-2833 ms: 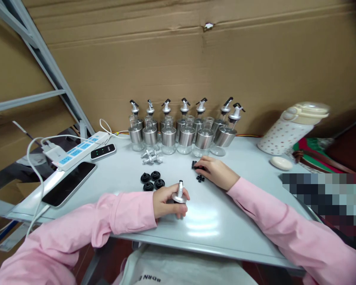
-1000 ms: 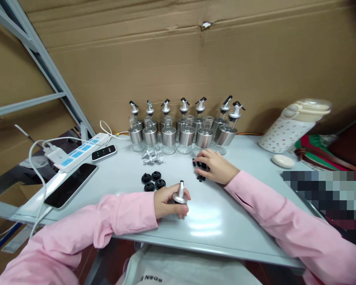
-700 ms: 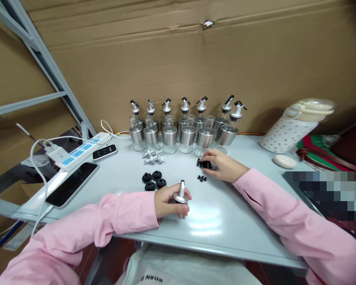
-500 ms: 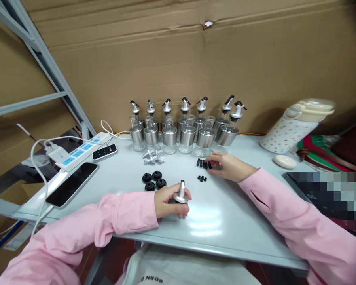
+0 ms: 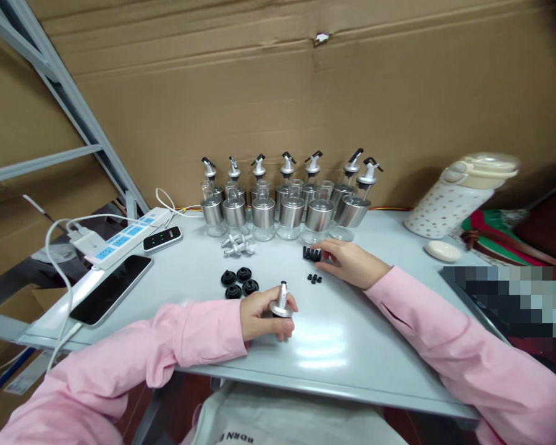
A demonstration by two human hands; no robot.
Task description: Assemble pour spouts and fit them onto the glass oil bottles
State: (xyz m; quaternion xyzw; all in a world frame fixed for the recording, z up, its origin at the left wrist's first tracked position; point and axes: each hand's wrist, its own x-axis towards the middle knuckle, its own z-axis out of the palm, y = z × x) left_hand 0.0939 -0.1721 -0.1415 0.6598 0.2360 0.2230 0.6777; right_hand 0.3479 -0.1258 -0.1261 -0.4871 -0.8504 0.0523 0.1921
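Observation:
My left hand [image 5: 266,315], near the table's front edge, is closed around a silver pourer spout [image 5: 282,307] with a black stopper part under its disc. The spout points upward. My right hand [image 5: 345,259] has its thumb and fingers bent about the right end of a row of small black levers [image 5: 309,253]; the fingertips partly cover the row. Just below it lie several tiny black caps [image 5: 314,279]. Black ribbed stoppers [image 5: 233,290] sit left of my left hand, and silver spouts [image 5: 237,245] lie in a pile behind them.
Several glass-and-steel bottles [image 5: 263,213] stand along the cardboard wall [image 5: 278,93], the back ones topped with pourers. At left are a phone [image 5: 113,289], a power strip [image 5: 130,238] and a small black device [image 5: 163,239]. A dotted flask [image 5: 454,201] and white oval object [image 5: 443,250] stand right.
My right hand has shifted slightly left along the black levers, which sit closer together. My left hand keeps its hold on the pourer spout. The view has moved a little.

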